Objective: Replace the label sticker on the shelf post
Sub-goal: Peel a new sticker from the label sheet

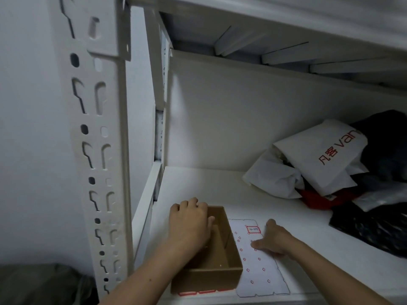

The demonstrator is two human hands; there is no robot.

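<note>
A white slotted shelf post [97, 137] rises at the left, with no sticker visible on its face. A white sticker sheet [262, 274] with red marks lies flat on the shelf board, and one red-bordered label [253, 229] sits near its far end. My right hand [273, 241] rests on the sheet, fingers pressing it down just below that label. Left of the sheet stands an open brown cardboard box [220, 274]. My left hand [190, 223] reaches into the box from above with fingers curled; whether it holds anything is hidden.
A pile of white, black and red bags [334, 164] fills the right back of the shelf board [211, 186]. The upper shelf [264, 20] hangs overhead. A dark bundle [39, 282] lies on the floor at lower left.
</note>
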